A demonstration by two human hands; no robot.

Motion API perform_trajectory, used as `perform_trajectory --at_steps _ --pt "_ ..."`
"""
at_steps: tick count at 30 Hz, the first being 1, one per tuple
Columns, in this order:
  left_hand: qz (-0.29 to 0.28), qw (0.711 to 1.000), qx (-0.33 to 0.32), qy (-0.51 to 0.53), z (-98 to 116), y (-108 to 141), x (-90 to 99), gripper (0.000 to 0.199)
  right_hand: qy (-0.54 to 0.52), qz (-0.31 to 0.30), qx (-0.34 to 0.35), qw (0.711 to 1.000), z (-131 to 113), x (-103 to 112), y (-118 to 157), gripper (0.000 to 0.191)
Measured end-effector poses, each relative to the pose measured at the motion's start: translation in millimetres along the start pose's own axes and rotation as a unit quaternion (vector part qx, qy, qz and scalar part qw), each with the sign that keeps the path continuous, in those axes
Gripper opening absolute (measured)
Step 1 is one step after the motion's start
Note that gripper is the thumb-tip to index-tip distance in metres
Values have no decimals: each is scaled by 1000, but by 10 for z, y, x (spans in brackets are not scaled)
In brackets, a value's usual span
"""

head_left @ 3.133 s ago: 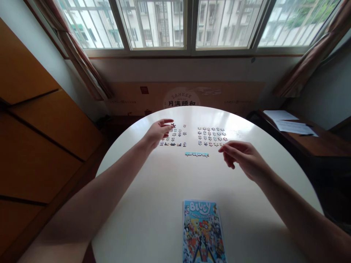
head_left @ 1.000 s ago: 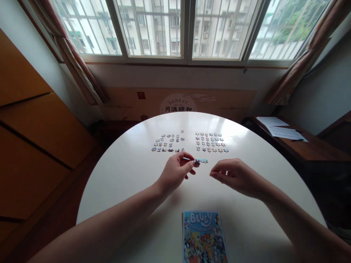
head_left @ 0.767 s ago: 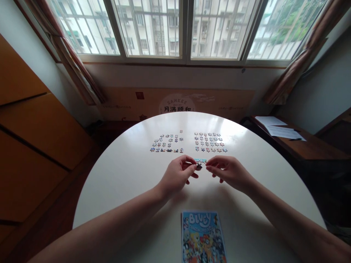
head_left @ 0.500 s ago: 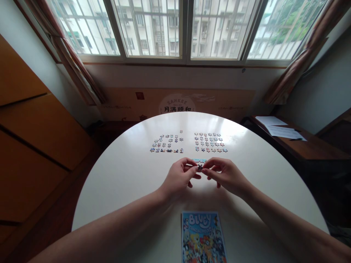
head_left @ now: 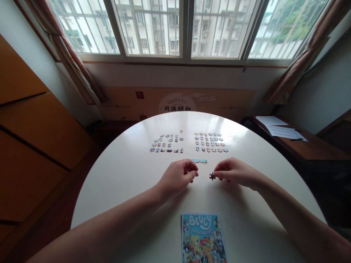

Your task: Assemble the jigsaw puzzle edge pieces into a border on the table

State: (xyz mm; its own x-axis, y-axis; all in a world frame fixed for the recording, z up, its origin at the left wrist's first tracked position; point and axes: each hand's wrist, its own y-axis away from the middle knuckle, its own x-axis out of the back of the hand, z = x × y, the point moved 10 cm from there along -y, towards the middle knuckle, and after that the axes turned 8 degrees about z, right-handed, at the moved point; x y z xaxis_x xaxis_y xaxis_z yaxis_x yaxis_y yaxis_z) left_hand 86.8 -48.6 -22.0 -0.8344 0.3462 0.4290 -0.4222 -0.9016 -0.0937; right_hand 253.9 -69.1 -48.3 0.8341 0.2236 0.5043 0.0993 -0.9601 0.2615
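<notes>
A single dark jigsaw piece is pinched at its right edge between the thumb and fingers of my right hand, just over the tabletop. Across from it, my left hand has loosely curled fingers, and no piece shows in them. Just beyond the left fingertips lies a short strip of joined light-blue pieces, its left end partly hidden by that hand. Farther back, loose pieces are laid out in two groups: a left group and a right group in rows.
The round white table carries everything. A colourful Bluey picture sheet lies at its near side. Papers and a dark pen rest on a wooden desk at right. Windows and a wall banner stand beyond.
Both hands were together at the dark piece. My right hand has drawn it right and toward me, away from my left hand, uncovering more of the blue strip.
</notes>
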Motion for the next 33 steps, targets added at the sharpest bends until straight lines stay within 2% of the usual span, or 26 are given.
perform_trajectory --at_steps 3,5,9,13,17,20,24,27,30,33 --pt "11 994 -53 -94 51 5 8 9 -8 19 2 1000 1 33 -18 25" --pt "12 992 -69 -107 87 18 -2 13 -33 19 -4 999 -23 -1 -8 27" --pt "-1 995 -72 -67 163 52 -38 22 -84 10 -2 996 -116 -112 42 29" --pt "-6 997 -77 -11 224 91 -78 13 -112 15 19 993 -192 -225 76 31" --pt "7 998 -56 -9 186 75 -34 10 -115 29 47 992 -226 -287 68 34" --pt "12 998 -32 -55 131 -10 140 11 -103 54 71 991 -224 -236 47 37" --pt "22 981 39 -186 -84 -185 596 9 -103 88 78 988 -179 -127 32 39" --pt "20 968 100 -230 -288 -276 911 10 -93 99 78 988 -147 -98 24 39" --pt "8 964 156 -216 -453 -294 1069 10 -65 90 81 990 -115 -120 -1 38" --pt "-20 958 197 -209 -559 -264 1081 11 -38 82 92 992 -91 -135 -26 38"
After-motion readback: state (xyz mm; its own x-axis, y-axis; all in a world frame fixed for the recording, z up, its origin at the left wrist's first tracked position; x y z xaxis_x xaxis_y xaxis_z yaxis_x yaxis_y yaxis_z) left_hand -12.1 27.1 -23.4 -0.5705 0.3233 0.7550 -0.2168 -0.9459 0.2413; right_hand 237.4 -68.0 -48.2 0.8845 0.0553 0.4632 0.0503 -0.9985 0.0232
